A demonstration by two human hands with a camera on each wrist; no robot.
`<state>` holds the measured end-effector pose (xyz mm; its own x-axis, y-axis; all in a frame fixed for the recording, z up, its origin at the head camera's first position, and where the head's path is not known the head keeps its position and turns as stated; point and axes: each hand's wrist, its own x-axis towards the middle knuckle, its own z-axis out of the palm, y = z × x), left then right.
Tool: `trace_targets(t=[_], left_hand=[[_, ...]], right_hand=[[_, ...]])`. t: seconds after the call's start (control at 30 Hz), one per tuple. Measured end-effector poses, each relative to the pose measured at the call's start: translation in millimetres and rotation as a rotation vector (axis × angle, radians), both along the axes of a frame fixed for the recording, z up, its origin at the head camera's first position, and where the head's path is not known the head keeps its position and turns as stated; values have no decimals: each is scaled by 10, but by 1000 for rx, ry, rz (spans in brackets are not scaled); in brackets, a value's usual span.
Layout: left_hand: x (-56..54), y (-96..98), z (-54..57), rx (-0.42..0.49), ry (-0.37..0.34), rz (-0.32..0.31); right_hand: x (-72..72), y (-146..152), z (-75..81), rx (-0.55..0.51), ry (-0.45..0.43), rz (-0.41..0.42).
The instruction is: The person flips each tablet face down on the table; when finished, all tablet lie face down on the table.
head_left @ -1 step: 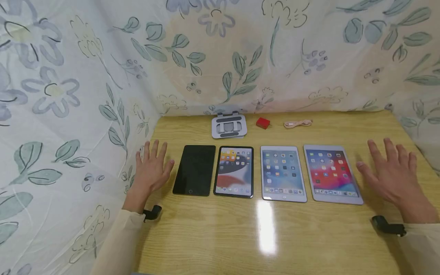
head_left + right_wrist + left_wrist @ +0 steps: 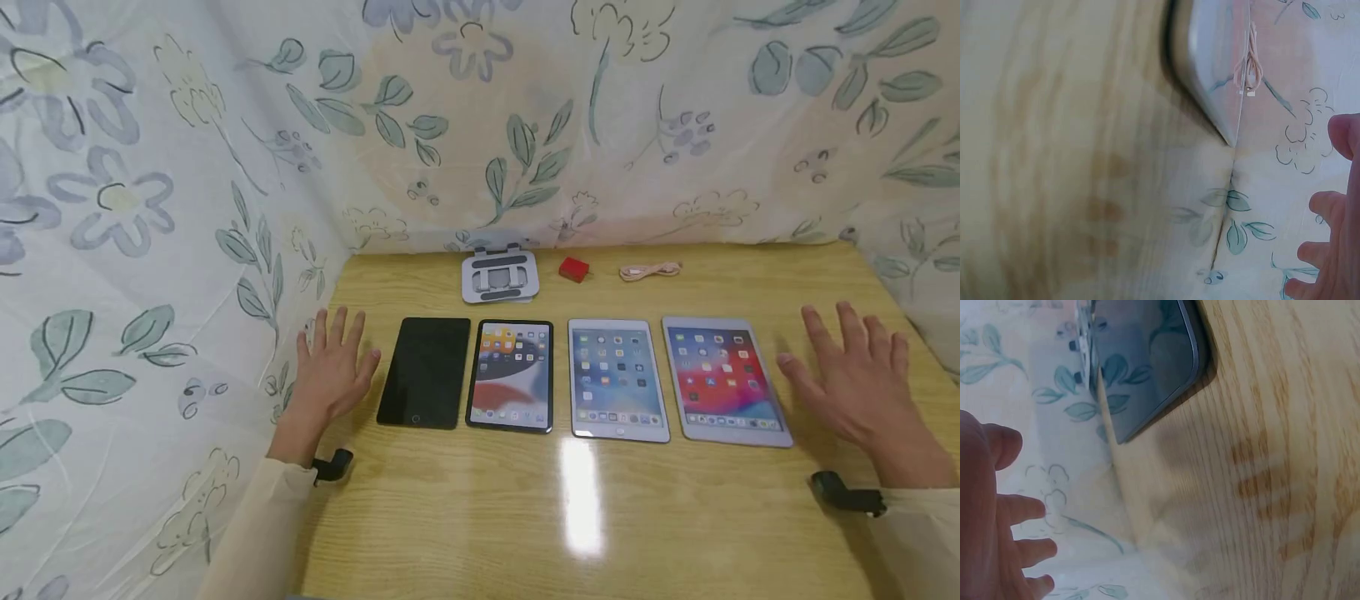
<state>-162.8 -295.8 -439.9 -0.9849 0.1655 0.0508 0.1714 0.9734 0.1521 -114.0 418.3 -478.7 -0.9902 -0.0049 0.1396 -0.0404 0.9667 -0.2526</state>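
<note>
My left hand [image 2: 330, 375] is held with its fingers spread, just left of a tablet with a dark screen [image 2: 424, 372]. Beside that lies a black-framed tablet [image 2: 512, 375] with its screen lit. Two white-framed tablets follow to the right, one with a blue screen [image 2: 618, 379] and one with a red and blue screen [image 2: 725, 379]. To the right of the row, my right hand [image 2: 858, 383] has its fingers spread too and holds nothing. In the left wrist view, the dark tablet's corner [image 2: 1147, 369] shows beyond the fingers.
Behind the row lie a folded grey stand [image 2: 500, 275], a red charger plug [image 2: 574, 269] and a bundled pink cable [image 2: 650, 271] on the wooden table [image 2: 465, 517]. A floral cloth [image 2: 480, 125] hangs along the back and sides.
</note>
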Motion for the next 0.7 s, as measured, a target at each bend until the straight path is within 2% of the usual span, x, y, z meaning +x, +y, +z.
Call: trace_targets(t=[0.13, 0.33, 0.5, 0.7], left_hand=[[24, -12, -15, -1, -15, 7], [120, -34, -10, 17, -17, 22], [279, -9, 60, 122, -3, 44], [523, 110, 158, 272, 81, 80]], right_hand=[[20, -17, 7, -8, -1, 9], [82, -57, 10, -18, 13, 31], [190, -138, 36, -110, 70, 37], [446, -327, 103, -273, 114, 22]])
